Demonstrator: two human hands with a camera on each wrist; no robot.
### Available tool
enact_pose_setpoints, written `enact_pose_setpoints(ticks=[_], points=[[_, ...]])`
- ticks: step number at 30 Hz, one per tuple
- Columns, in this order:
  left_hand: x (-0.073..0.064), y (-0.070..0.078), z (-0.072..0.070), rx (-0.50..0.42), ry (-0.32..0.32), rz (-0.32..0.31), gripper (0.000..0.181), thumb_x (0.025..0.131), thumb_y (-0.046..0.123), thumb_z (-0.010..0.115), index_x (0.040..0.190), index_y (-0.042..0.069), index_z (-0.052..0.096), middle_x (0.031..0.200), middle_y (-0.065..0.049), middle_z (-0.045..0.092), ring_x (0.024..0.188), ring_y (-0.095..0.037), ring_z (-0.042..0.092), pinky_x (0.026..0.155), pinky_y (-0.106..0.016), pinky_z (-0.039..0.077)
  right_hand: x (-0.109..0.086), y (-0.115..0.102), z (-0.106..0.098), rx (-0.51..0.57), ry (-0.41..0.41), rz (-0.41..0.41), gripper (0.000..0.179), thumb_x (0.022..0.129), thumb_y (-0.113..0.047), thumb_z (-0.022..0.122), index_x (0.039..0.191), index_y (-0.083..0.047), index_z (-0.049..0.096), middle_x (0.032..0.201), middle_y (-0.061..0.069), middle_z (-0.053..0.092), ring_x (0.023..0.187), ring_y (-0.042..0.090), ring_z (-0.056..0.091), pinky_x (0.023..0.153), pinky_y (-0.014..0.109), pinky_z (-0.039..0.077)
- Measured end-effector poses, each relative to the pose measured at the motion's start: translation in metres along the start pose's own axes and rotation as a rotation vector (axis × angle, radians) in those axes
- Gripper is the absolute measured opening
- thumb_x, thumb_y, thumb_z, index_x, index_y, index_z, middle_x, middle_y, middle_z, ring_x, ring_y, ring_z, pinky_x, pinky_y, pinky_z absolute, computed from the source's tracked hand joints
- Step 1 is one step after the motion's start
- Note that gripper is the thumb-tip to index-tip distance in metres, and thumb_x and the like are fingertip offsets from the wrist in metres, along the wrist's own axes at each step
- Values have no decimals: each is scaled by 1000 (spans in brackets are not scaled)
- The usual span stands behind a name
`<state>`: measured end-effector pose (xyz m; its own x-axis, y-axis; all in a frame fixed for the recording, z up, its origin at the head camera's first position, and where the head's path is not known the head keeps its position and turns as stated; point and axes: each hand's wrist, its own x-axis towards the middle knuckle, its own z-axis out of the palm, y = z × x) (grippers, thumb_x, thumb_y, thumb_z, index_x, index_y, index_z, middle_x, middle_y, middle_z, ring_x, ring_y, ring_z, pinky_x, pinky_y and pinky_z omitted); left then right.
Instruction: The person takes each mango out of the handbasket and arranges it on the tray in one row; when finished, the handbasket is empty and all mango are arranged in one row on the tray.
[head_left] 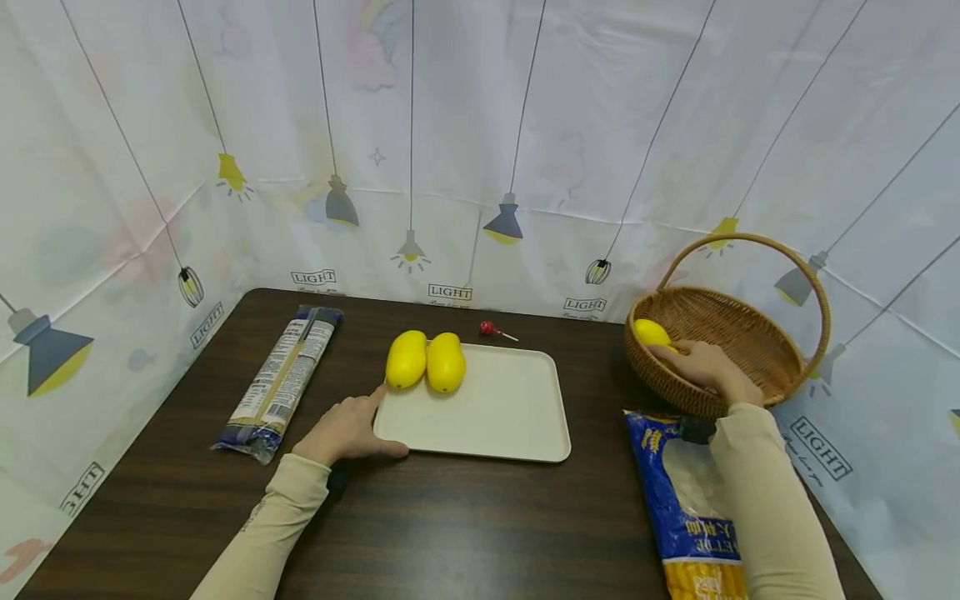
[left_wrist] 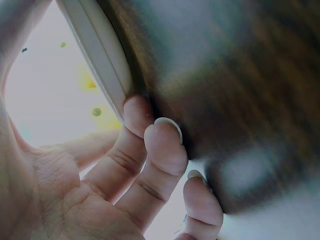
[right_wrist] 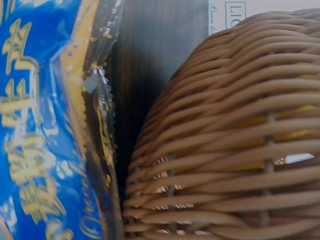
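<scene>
The relation that matters lies inside the wicker basket (head_left: 647,375): a yellow fruit (head_left: 651,332) rests against its left wall, just left of the right hand (head_left: 705,367) and a little farther off, with the fingers reaching over its near right end. What shows of the fruit suggests that its long axis slants from far left to near right, roughly towards those fingers. The right hand touches it, but I cannot tell whether that grip is closed round it: the fingertips are partly hidden in the head view, and the right wrist view shows mainly woven wall with some yellow behind it. The left hand (head_left: 351,429) is well apart from this fruit, so the right is plainly nearer.

The left grip is spread, holding nothing within it, thumb and index finger set either side of the near left corner of the white tray (head_left: 495,408) and touching its edge. On the tray's left end a left fruit (head_left: 406,359) and a right fruit (head_left: 446,362) lie side by side, long axes pointing away from the person. The tray sits on the bench (head_left: 450,517) to the left of the basket, with a gap between them. A blue packet (head_left: 686,508) lies just in front of the basket, partly under the right forearm.
</scene>
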<state>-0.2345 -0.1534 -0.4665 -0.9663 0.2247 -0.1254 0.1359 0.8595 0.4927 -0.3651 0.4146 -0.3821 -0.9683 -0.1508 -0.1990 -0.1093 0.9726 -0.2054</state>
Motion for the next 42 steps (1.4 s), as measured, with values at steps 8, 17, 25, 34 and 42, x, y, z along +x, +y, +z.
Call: enact_pose_setpoints(ticks=[8, 17, 25, 34, 42], points=[[0, 0, 0, 4, 7, 12, 115, 69, 64, 82, 159, 14, 30, 134, -22, 63, 109, -33, 65, 94, -53, 52, -8, 0, -10, 24, 42, 9, 93, 97, -73, 33, 149, 3, 40, 146, 39, 43, 133, 61, 39, 105, 71, 35], [1, 0, 0, 2, -2, -2, 115, 69, 64, 82, 159, 14, 30, 135, -21, 63, 111, -33, 64, 96, -54, 51, -11, -2, -18, 35, 121, -7, 89, 97, -72, 35, 148, 1, 43, 146, 38, 45, 131, 61, 40, 105, 71, 35], [1, 0, 0, -1, -8, -7, 115, 69, 64, 82, 159, 15, 29, 136, -21, 62, 109, -32, 64, 96, -54, 51, -16, -18, -25, 60, 231, -70, 78, 99, -66, 41, 143, -3, 50, 136, 31, 57, 123, 53, 51, 95, 64, 41], [1, 0, 1, -7, -7, -5, 115, 70, 64, 82, 159, 15, 29, 135, -21, 63, 110, -32, 64, 96, -54, 51, -24, -50, -33, 45, 278, -131, 72, 99, -61, 47, 142, -4, 51, 129, 27, 60, 103, 38, 56, 78, 44, 43], [1, 1, 0, -5, -8, -11, 114, 69, 62, 83, 159, 16, 29, 134, -20, 63, 107, -30, 64, 94, -53, 51, -24, -82, -32, 59, 271, -168, 75, 99, -60, 48, 149, -5, 45, 144, 30, 48, 126, 48, 45, 98, 64, 38]])
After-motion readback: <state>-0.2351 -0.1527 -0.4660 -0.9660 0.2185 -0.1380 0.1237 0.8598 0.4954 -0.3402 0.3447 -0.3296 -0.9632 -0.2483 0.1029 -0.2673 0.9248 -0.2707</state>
